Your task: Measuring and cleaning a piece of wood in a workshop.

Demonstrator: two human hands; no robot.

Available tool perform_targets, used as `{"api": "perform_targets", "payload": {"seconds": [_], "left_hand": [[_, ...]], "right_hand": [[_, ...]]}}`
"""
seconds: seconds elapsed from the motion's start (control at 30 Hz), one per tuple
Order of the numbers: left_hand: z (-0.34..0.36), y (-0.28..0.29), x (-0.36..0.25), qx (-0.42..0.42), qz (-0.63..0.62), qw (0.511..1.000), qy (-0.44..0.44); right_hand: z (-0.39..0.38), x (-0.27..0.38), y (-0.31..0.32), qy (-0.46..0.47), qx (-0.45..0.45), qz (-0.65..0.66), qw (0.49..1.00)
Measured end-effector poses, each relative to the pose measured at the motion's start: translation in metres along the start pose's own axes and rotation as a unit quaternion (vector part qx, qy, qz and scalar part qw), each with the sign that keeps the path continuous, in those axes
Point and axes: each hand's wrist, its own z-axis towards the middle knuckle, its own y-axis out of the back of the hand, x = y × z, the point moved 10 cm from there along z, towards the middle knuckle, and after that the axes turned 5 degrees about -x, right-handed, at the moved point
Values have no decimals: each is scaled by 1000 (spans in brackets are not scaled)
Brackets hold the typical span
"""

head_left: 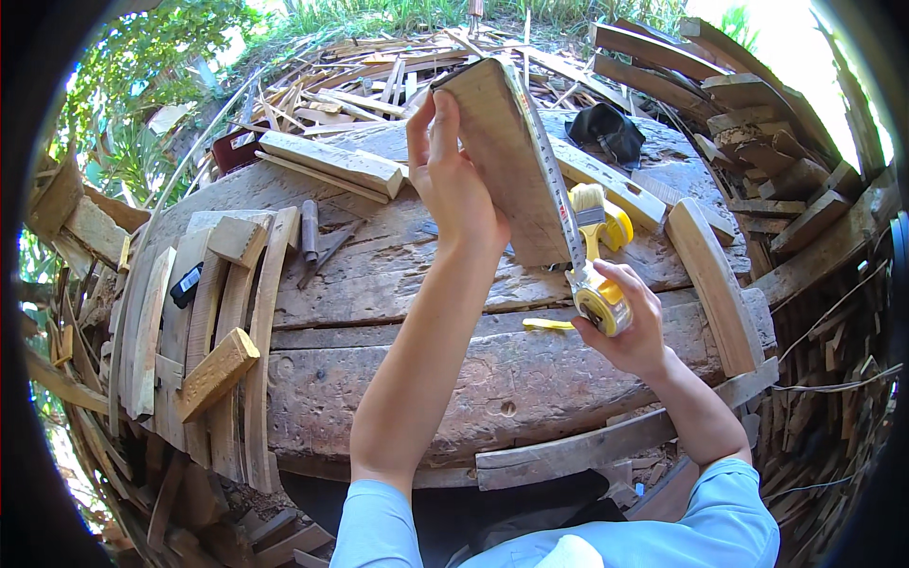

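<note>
Raised over the workbench, a wooden board [519, 166] stands tilted in my left hand [453, 180], whose fingers and thumb grip its upper left edge. My right hand [634, 327] is closed round a yellow tape measure [603, 301] by the board's lower right corner. From its case the white tape blade [546, 156] runs up along the board's right edge to the top. Just behind the case lie a paintbrush [588, 203] with pale bristles and a yellow object [617, 229], partly hidden. A flat yellow piece [546, 324] rests on the bench left of my right hand.
The rough plank workbench [379, 379] carries wood offcuts [218, 374] at left, a thick beam [331, 164] at the back and a curved piece [715, 284] at right. A metal tool [310, 232], a black device [187, 285] and a black bag [606, 133] lie there. Scrap wood surrounds it.
</note>
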Motion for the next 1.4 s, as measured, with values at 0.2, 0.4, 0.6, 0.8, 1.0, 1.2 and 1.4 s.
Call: {"api": "perform_targets", "payload": {"seconds": [0.2, 0.4, 0.6, 0.8, 1.0, 1.2, 1.4], "left_hand": [[0, 1, -5, -10, -4, 1000, -4], [0, -2, -8, 1, -10, 1000, -12], [-2, -1, -7, -5, -8, 1000, -10], [-2, 0, -6, -9, 0, 1000, -13], [0, -4, -11, 0, -6, 1000, -7], [-5, -15, -32, -7, -9, 1000, -20], [-8, -10, -61, 66, 71, 994, -56]], "right_hand": [[3, 5, -1, 5, -4, -16, 1000], [3, 6, -1, -1, -4, -11, 1000], [2, 8, 0, 3, -2, -18, 1000], [-1, 5, -1, -5, 0, -12, 1000], [-5, -4, -8, -36, 1, 19, 999], [-14, -23, 10, -103, -76, 11, 992], [-25, -53, 22, -152, -134, 104, 974]]}}
